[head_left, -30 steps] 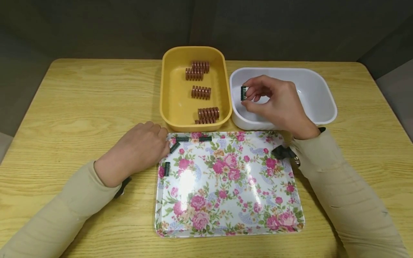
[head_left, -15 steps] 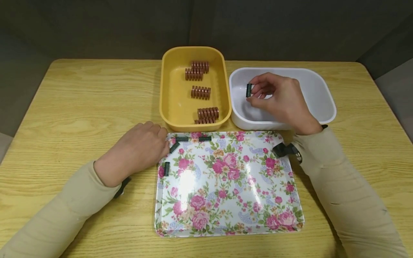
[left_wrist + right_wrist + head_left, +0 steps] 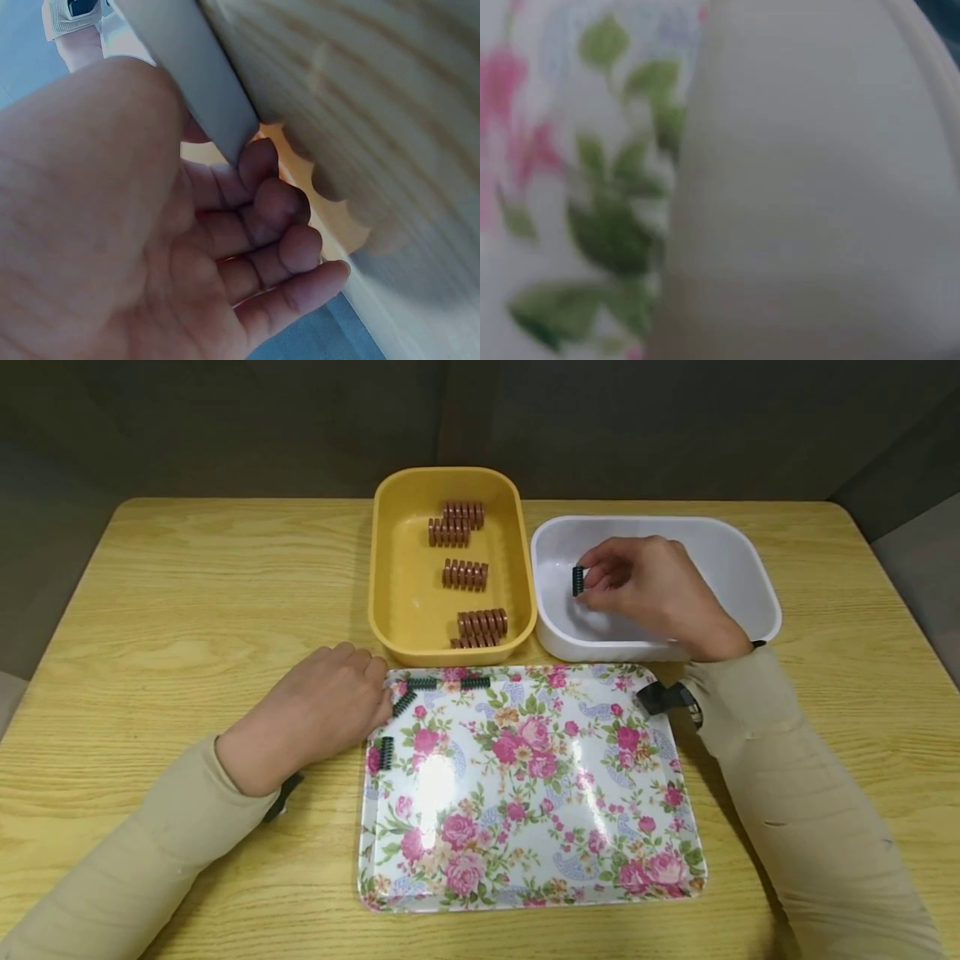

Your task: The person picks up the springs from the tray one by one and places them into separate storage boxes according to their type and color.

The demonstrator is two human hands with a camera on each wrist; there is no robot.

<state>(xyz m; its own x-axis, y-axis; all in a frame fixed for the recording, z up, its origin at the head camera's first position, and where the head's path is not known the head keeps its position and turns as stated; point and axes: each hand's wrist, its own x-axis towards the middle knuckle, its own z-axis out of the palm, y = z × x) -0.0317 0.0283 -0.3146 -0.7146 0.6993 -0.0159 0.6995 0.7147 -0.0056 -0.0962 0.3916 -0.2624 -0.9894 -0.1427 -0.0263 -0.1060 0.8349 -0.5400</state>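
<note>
My right hand [image 3: 652,585] is over the white bin [image 3: 738,585], pinching a small dark green spring [image 3: 577,581] upright between thumb and fingertips. At the upper left corner of the floral tray [image 3: 525,827], my left hand [image 3: 315,714] grips the edge. The left wrist view shows its curled fingers [image 3: 289,247] against the tray's pale edge [image 3: 202,82]. Several more green springs [image 3: 476,683] lie along the tray's top and left edges, one of them right by the left fingertips. In the right wrist view only the tray and the bin's wall [image 3: 802,180] show, blurred.
A yellow bin [image 3: 405,610] with several thick brown springs [image 3: 465,575] stands left of the white bin, side against side. Both sit behind the tray on the wooden table [image 3: 225,585]. A dark wall [image 3: 300,427] rises beyond the table's far edge.
My right hand with the green spring has shifted slightly right over the white bin, rising a little and then lowering. The left hand has stayed at the tray's corner.
</note>
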